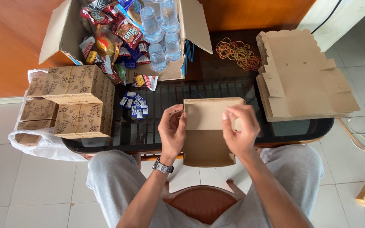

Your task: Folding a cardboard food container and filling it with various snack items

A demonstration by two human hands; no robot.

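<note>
Both hands hold a plain brown cardboard box [208, 126] above the near edge of a dark glass table [157, 126]. My left hand [172, 131] grips its left side, thumb and fingers pinching the wall; a metal watch sits on that wrist. My right hand [239, 128] pinches the upper right corner. The box is partly folded up, its flap hanging down toward my lap.
A stack of flat unfolded box blanks [305, 76] lies at right, rubber bands [238, 52] behind it. Several finished printed boxes [74, 101] tied with bands are piled at left on a white plastic bag. A big carton [64, 33] holds snacks and water cups [161, 29]. Small blue sachets [134, 105] lie mid-table.
</note>
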